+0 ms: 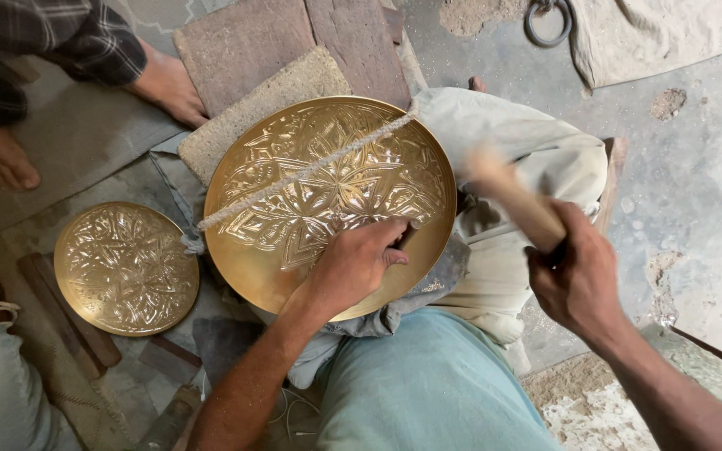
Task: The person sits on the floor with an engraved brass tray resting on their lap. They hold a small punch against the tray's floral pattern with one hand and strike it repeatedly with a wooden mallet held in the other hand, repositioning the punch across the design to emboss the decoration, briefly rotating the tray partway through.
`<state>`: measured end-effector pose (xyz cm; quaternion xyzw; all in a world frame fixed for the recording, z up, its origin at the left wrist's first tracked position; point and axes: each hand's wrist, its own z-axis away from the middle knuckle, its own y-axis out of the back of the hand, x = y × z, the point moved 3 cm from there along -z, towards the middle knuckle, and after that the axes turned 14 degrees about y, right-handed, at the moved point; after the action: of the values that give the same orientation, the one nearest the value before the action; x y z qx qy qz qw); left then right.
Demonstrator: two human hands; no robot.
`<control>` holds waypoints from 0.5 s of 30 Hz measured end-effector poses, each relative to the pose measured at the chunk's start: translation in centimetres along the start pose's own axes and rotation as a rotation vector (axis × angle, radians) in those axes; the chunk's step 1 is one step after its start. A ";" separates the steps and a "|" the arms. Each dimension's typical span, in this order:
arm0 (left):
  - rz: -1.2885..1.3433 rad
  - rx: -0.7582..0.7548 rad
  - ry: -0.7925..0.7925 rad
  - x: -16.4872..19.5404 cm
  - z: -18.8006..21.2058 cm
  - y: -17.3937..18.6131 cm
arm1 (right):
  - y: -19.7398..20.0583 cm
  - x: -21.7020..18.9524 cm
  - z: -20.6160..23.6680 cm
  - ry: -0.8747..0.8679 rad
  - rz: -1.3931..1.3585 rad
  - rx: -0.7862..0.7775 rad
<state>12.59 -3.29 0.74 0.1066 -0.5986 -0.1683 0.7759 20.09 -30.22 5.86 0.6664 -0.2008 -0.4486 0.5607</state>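
A large round brass plate (294, 179) with an engraved flower pattern leans on my lap, a rope (302, 171) stretched across its face. My left hand (357, 259) rests on the plate's lower right part, fingers closed around a thin dark tool whose tip touches the metal. Raised to the right of the plate, my right hand (578, 276) grips a wooden mallet handle (516, 196), which is blurred from motion.
A smaller engraved brass plate (125, 267) lies on the floor at the left. Another person's bare feet (169, 83) are at the upper left. Bricks (294, 42) and a rough pad (269, 100) lie behind the plate, a cloth bundle (528, 150) to the right, a metal ring (549, 21) at the top.
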 end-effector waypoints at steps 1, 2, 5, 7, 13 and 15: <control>0.000 -0.013 0.007 0.1 -0.1 -0.1 | -0.5 0.6 0.8 -0.172 -0.100 -0.035; 0.000 -0.026 0.013 0.2 -0.1 -0.1 | -1.1 1.1 1.5 -0.343 -0.200 -0.069; 0.008 -0.096 0.065 0.3 -0.5 -0.1 | -1.1 0.5 2.2 0.028 -0.055 0.074; 0.004 -0.146 0.101 0.4 -0.6 -0.2 | -1.7 0.6 2.8 -0.037 -0.016 0.002; -0.005 -0.199 0.074 0.5 -0.9 -0.5 | -2.3 -0.1 4.4 -0.089 -0.029 0.036; -0.073 -0.191 0.019 0.5 -1.0 -0.5 | -2.6 -0.5 4.6 -0.060 -0.033 0.070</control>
<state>13.55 -4.00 0.76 0.0556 -0.5681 -0.2516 0.7815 15.44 -31.64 3.81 0.6751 -0.2219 -0.4703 0.5233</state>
